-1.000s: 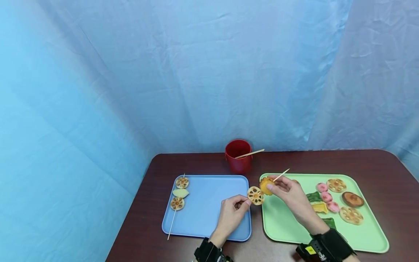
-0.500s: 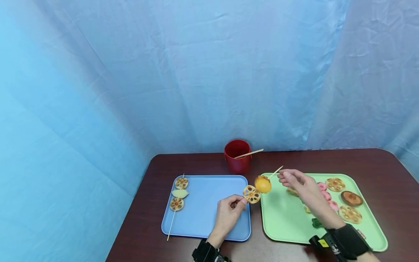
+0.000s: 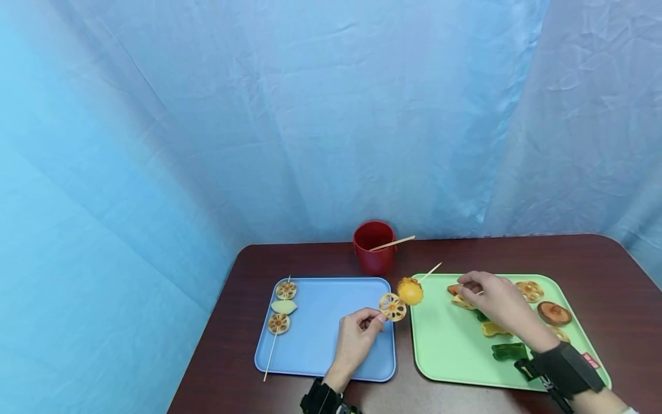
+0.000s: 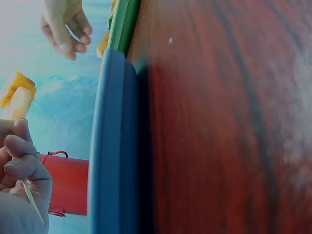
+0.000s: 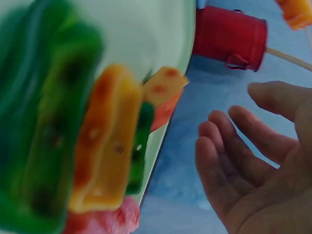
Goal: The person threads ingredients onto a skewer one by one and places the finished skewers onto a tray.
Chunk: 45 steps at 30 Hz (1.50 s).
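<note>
My left hand (image 3: 358,340) pinches a wooden skewer (image 4: 32,201) over the blue tray's right side. On that skewer sit a lotus root slice (image 3: 392,307), right at the fingertips, and a golden-yellow rounded piece (image 3: 410,291), with the bare tip (image 3: 433,269) pointing up and right. Over the green tray (image 3: 439,351) hovers my right hand (image 3: 497,303), its relaxed fingers holding nothing in the right wrist view. Below it lie yellow pieces (image 3: 493,329) and dark green pieces (image 3: 509,351). An orange piece (image 3: 453,289) is close to its fingertips.
The blue tray (image 3: 331,356) bears a finished-looking skewer with lotus slices (image 3: 279,323) and a pale green piece (image 3: 284,306). Behind stands a red cup (image 3: 374,256) with a stick (image 3: 393,243) leaning out. A brown round slice (image 3: 554,313) lies at the green tray's right.
My right hand has let go of the golden-yellow piece and moved right over the green tray. My left hand, still gripping the skewer, has shifted slightly left.
</note>
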Each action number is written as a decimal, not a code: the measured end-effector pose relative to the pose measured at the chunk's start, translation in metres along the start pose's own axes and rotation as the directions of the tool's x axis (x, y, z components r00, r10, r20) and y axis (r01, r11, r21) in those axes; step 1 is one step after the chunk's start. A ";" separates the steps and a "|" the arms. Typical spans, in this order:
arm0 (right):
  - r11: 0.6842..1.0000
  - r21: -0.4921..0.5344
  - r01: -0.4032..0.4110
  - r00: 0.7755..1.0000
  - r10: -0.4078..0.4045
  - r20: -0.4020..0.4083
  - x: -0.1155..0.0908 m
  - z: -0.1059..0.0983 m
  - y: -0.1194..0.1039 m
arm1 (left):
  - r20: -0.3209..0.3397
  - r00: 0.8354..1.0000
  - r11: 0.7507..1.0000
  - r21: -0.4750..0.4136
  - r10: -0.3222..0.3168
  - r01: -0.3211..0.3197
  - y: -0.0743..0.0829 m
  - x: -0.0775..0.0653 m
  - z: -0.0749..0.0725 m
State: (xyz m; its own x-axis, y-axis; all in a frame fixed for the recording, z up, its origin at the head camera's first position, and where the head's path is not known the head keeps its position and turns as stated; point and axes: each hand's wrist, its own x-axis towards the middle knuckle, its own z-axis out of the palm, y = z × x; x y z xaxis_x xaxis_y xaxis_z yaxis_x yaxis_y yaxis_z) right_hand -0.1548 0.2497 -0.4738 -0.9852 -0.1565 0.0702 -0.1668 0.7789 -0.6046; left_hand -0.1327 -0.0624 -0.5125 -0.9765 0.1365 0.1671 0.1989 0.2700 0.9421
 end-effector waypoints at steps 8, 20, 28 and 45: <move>0.974 -0.212 0.084 0.996 -0.081 0.025 -0.001 0.013 0.009 | -0.001 1.000 1.000 0.016 0.012 -0.012 -0.001 0.000 0.000; 0.956 -0.272 0.107 0.994 -0.108 0.011 0.000 0.022 0.011 | 0.016 1.000 1.000 0.015 0.018 -0.018 -0.001 0.001 -0.002; 0.960 -0.250 0.124 0.992 -0.119 0.034 0.000 0.024 0.013 | 0.010 1.000 1.000 0.011 0.016 -0.016 -0.001 0.001 -0.001; 0.989 0.145 -0.032 0.999 0.030 0.012 0.000 0.007 0.010 | 0.021 1.000 1.000 0.004 -0.001 0.001 0.001 0.001 -0.002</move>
State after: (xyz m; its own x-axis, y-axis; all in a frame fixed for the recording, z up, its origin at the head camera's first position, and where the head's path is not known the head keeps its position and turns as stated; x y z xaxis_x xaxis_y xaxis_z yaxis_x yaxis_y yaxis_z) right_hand -0.1563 0.2528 -0.4853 -0.9892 -0.1404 0.0420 -0.1279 0.6873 -0.7150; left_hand -0.1333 -0.0636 -0.5113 -0.9747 0.1562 0.1600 0.1984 0.2740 0.9410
